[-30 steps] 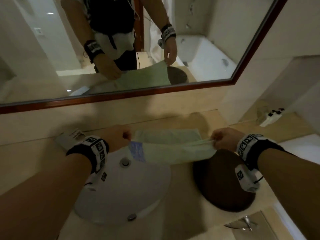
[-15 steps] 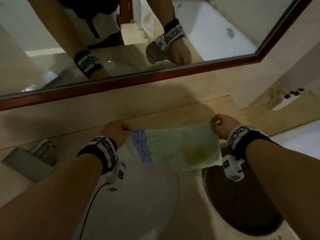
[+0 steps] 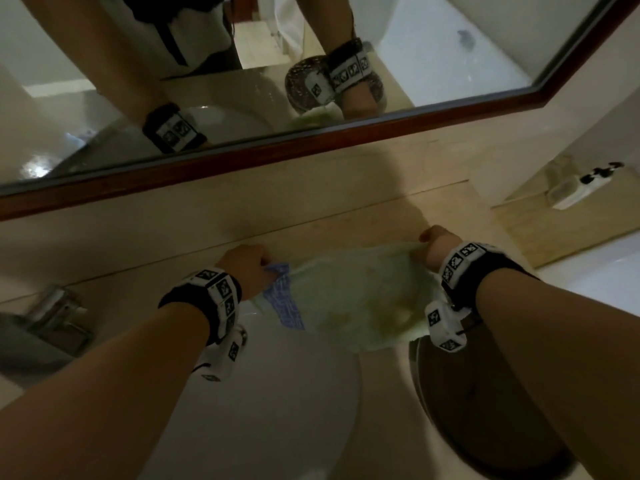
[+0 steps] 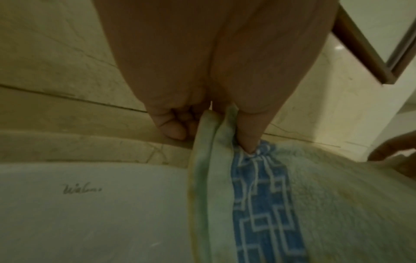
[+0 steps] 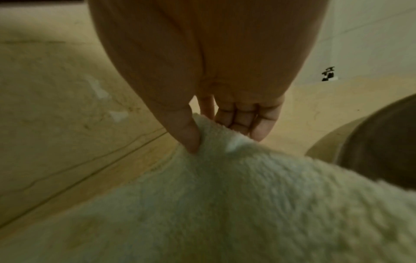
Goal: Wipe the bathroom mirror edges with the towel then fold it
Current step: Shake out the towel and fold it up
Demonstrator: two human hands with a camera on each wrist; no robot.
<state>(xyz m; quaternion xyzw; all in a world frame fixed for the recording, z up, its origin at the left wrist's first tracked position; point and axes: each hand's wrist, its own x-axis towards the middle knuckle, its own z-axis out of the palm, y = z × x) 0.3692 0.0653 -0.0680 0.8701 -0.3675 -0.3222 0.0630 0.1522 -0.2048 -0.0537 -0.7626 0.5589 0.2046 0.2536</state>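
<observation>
the towel (image 3: 349,299) hangs over the sink (image 3: 263,393), pinched at one end by the left hand (image 3: 247,268) and at the other by the right hand (image 3: 438,249). uneven corners could skew the fold.

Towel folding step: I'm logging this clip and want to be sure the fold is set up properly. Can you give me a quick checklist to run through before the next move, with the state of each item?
1. Left hand pinches the towel at its blue-patterned end: ok.
2. Right hand pinches the opposite end between thumb and fingers: ok.
3. Towel spread flat between the hands: not ok, it sags and bunches in the middle.
4. Towel clean enough to fold away: not ok, yellowish stains show near its lower edge.
5. Towel clear of the sink below: cannot tell.
6. Mirror frame wiped: cannot tell.
</observation>
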